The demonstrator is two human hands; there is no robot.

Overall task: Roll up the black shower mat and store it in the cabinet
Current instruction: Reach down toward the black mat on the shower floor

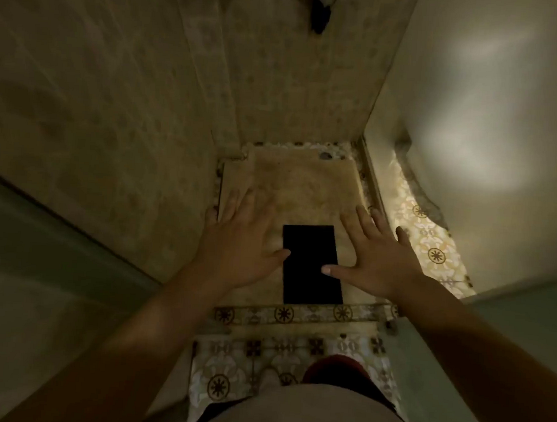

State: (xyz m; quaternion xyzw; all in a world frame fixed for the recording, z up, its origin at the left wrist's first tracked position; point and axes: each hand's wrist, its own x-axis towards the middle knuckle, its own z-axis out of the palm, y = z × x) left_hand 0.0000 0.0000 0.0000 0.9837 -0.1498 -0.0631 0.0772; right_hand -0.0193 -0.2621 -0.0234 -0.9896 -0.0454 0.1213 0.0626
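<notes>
The black shower mat (311, 266) lies flat and unrolled on the beige shower floor (300, 186), a narrow dark rectangle running away from me. My left hand (239, 237) hovers above its left side, fingers spread, thumb tip over the mat's edge. On the other side my right hand (378, 254) is also spread open, with its thumb reaching over the mat's right edge. Neither hand holds anything. No cabinet is in view.
Tiled shower walls rise on the left (96, 115) and at the back (299, 80). A patterned tile threshold (296, 314) crosses below the mat. A lit patterned floor strip (426, 241) runs along the right beside a pale wall. A dark fixture (319, 12) hangs at the top.
</notes>
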